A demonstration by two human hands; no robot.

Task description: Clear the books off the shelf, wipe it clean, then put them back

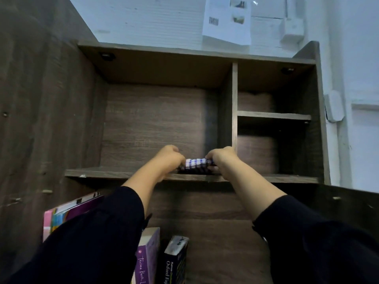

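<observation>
A blue-and-white checked cloth [197, 163] lies bunched on the wooden shelf board [98, 173], near the upright divider [234, 107]. My left hand [170, 158] grips its left end and my right hand [220, 157] grips its right end, both with curled fingers. The large shelf compartment behind them holds no books. Below the shelf stand a purple book [148, 255], a black Oxford book [176, 259] and a pink-and-purple book [67, 210], partly hidden by my dark sleeves.
Two small compartments [272, 128] sit right of the divider, split by a short board. A tall wooden panel [41, 111] closes off the left side. Papers [227, 19] hang on the white wall above the shelf unit.
</observation>
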